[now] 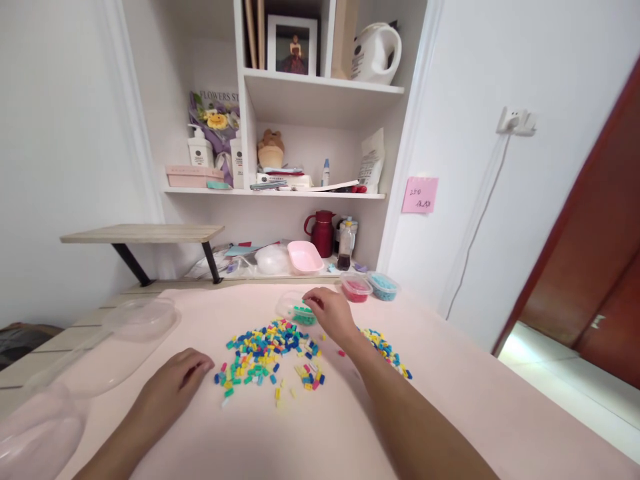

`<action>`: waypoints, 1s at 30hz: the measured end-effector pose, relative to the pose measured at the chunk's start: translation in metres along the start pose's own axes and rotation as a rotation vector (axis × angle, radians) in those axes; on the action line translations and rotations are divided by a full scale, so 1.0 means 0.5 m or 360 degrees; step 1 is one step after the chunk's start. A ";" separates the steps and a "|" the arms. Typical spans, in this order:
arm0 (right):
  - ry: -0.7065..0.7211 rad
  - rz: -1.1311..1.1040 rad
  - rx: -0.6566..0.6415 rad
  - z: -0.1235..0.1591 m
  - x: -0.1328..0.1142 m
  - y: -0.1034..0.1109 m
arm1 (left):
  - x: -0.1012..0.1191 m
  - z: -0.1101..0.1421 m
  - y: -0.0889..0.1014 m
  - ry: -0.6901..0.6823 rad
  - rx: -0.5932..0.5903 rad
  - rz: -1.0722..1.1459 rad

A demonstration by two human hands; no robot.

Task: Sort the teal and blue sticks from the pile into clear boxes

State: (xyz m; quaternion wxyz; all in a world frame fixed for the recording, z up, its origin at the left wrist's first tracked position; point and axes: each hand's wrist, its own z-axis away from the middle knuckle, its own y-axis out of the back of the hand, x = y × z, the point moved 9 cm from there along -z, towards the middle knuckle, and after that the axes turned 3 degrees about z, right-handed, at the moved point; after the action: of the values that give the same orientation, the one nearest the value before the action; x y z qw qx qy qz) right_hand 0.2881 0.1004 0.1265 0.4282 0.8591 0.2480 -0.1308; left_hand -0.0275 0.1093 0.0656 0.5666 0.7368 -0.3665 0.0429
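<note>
Mid-frame: right hand (329, 312) pinches green brick (304, 301) over clear tub (286, 307); likely colour-sorting, release called for. Lower left: left hand (175, 380) curled beside mixed bricks (274, 340), grip unclear.

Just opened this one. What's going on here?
A person is at a pink-covered table with loose, small multicoloured pieces spread in front of them. The right hand is over a small clear container of green pieces, with what looks like a green piece at its fingertips. The left hand rests on the table beside the loose pieces. Farther back stand a tub of pinkish-red pieces and a tub of light-blue ones.
</note>
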 end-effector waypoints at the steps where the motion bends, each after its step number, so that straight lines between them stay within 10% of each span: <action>1: -0.0030 0.0009 0.0061 -0.001 0.012 0.004 | 0.002 0.001 0.002 -0.0007 0.0007 0.0004; 9: -0.0002 -0.0095 0.0147 0.000 0.018 0.022 | 0.000 0.004 0.003 -0.0056 0.0046 0.0022; 19: 0.0740 -0.0160 -0.0764 0.096 -0.169 -0.125 | 0.003 0.014 0.000 0.0018 0.0004 0.0015; 30: 0.0442 0.0216 -0.1037 0.098 -0.121 -0.151 | 0.007 0.011 -0.009 0.0006 -0.0034 -0.0014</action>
State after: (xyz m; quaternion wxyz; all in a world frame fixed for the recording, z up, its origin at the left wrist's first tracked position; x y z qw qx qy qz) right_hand 0.1958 0.0807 0.0729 0.6494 0.7017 0.2748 0.1020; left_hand -0.0243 0.1034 0.0619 0.5752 0.7323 -0.3624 0.0379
